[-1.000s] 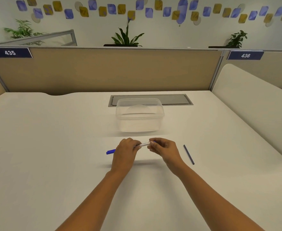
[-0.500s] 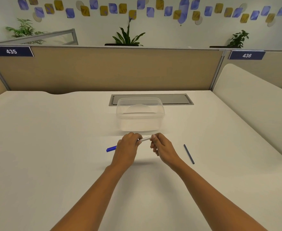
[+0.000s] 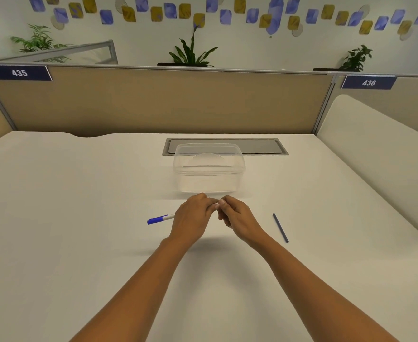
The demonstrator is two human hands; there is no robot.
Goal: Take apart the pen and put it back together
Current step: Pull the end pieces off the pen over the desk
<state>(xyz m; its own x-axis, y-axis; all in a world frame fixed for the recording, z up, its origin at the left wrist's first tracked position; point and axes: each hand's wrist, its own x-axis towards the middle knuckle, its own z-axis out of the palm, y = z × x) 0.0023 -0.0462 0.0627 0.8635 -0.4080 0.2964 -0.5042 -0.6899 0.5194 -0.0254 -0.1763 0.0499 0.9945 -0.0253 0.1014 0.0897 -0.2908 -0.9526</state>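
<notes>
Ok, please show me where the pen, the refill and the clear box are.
pen [image 3: 156, 219]: head view, on its blue cap, left of the left hand.
refill [image 3: 280, 227]: head view, middle of the thin dark rod on the desk.
box [image 3: 209, 180]: head view, on its front wall.

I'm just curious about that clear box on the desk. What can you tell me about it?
The clear plastic box is a see-through rectangular tub with rounded corners and a stepped rim. It stands upright on the white desk, looks empty, has no lid, and sits in front of the grey panel, just beyond both hands. Nothing touches it.
</notes>
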